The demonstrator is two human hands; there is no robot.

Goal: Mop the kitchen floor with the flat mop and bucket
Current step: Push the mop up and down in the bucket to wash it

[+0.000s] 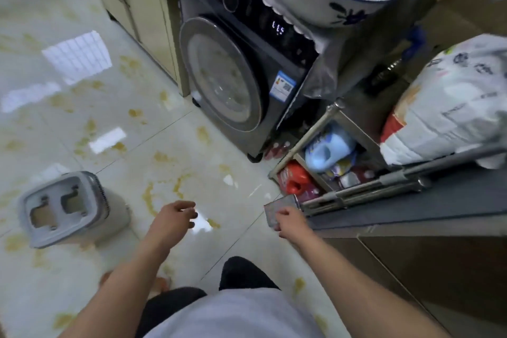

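Head view: the person is fetching the flat mop (365, 191), which is lying against the dark cabinet on the right.

The right hand (289, 221) is touching the mop's head end; whether it is gripping, I cannot tell. The left hand (175, 214) is hanging loose and empty. The bucket (68, 208) is sitting well apart on the tiled floor (153, 140). Next move, likely: close a grip and pull the mop free.

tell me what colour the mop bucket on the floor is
Light grey, seen in the head view: the mop bucket stands on the tiled floor.
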